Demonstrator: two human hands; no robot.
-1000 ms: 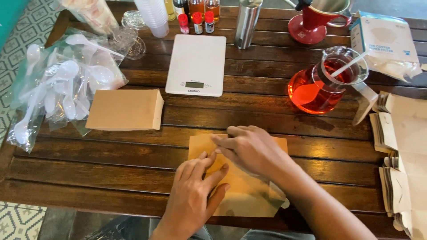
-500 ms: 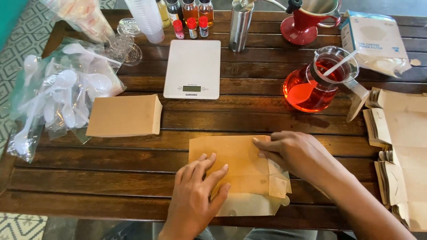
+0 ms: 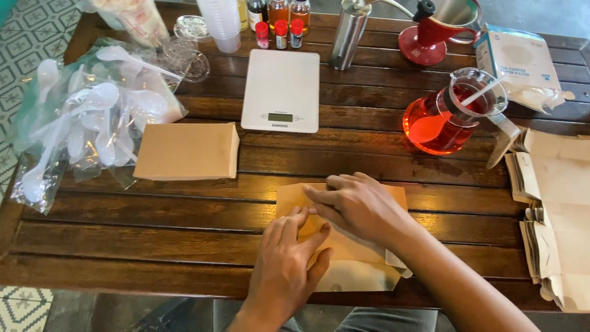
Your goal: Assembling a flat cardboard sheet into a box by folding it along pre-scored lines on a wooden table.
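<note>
Since half a second ago the right hand [image 3: 359, 206] has slid left across the brown paper bag [image 3: 344, 246], from its right edge to the upper left part, and the left hand [image 3: 286, 264] has edged up, so the fingertips now nearly meet. Both lie flat on the bag, fingers stretched out and pressing down, grip on nothing. The bag lies at the near edge of the dark slatted wooden bench [image 3: 153, 227], partly covered by both hands; patterned floor tiles [image 3: 24, 37] show at left. At the right edge, a pile of flattened paper bags [image 3: 556, 215]. At left, a clear plastic bag of white spoons [image 3: 86, 123], and just beside it a closed brown cardboard box [image 3: 187, 152]. Behind the bag, a white digital kitchen scale [image 3: 281, 89]; to its right, a glass jug of red liquid [image 3: 445, 114] with a stirrer in it. At the back: a packet of paper filters [image 3: 522, 64], a red pour-over dripper stand [image 3: 430, 37], a steel cylinder [image 3: 349, 34], small bottles [image 3: 279, 21], stacked clear cups [image 3: 221, 21].
</note>
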